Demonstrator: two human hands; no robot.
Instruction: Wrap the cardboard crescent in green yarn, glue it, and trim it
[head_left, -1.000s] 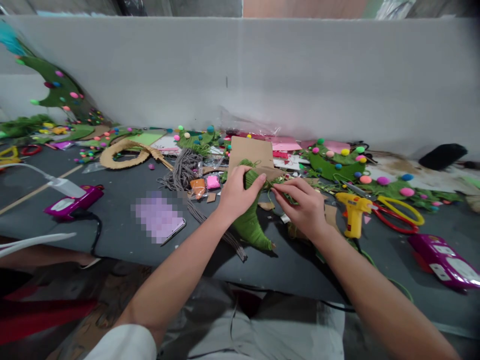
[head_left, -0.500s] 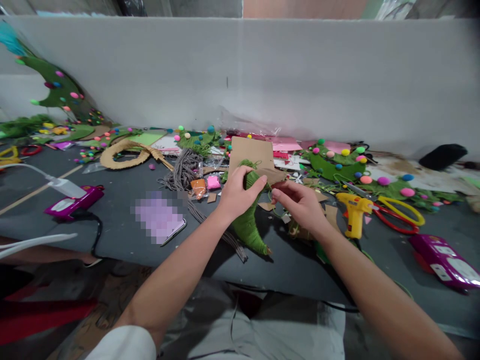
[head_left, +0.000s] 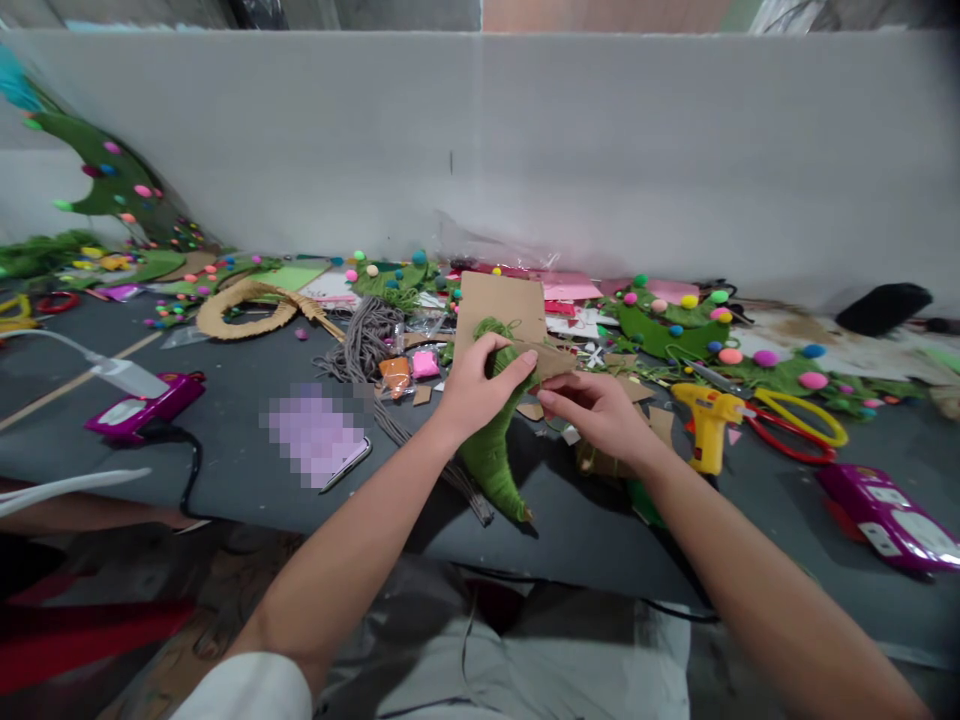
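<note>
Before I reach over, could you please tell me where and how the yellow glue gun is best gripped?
Probably by the handle of the yellow glue gun, coming from the near right, clear of the right forearm: the handle juts toward the near edge of the table, while the nozzle points right.

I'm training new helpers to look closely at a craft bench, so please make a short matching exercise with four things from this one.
Things:
1. Glue gun
2. Yarn-wrapped curved piece
3. Yarn bundle near the pink packet
4. Power strip at far right

Colours or states:
A. Grey
B. Yellow
C. Purple
D. In the fingers of the left hand

Right pairs: 1-B, 2-D, 3-A, 4-C
</note>
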